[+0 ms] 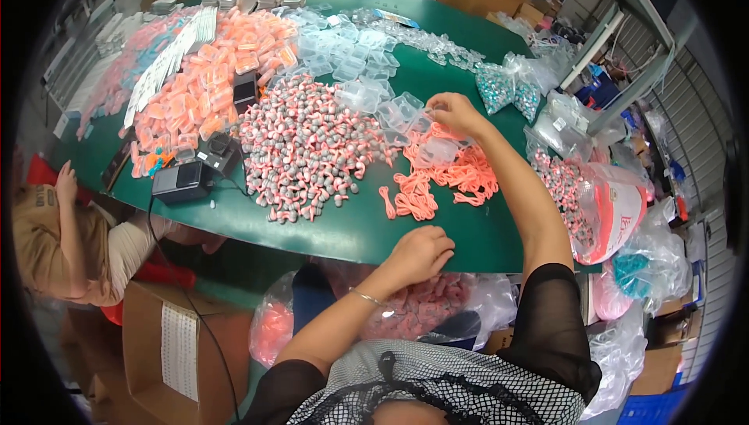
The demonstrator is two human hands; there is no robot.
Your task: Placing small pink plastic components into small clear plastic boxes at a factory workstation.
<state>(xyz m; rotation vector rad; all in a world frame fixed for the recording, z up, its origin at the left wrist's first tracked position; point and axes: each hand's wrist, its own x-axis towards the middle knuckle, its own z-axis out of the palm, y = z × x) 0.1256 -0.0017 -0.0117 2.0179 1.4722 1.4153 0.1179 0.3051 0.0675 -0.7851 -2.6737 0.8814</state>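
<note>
My right hand (456, 115) reaches over the table, its fingers bent in a pinch at the edge of a clear plastic case (402, 111) in a small heap of such cases. Below that wrist lie coral-pink cords (417, 197) in looped bundles, with another clear case (438, 152) on top of them. My left hand (422, 253) rests at the table's near edge with its fingers curled in. What they hold, if anything, is hidden. Left of the cords spreads a big pile of small grey-and-pink earplugs (300, 140).
Orange-filled cases (187, 105) cover the table's left side, near a black box-shaped device (181, 182) with a cable. More clear cases (335, 43) and bagged teal pieces (507, 90) lie farther back. Plastic bags (612, 210) crowd the right edge. Another person (66, 246) sits at left.
</note>
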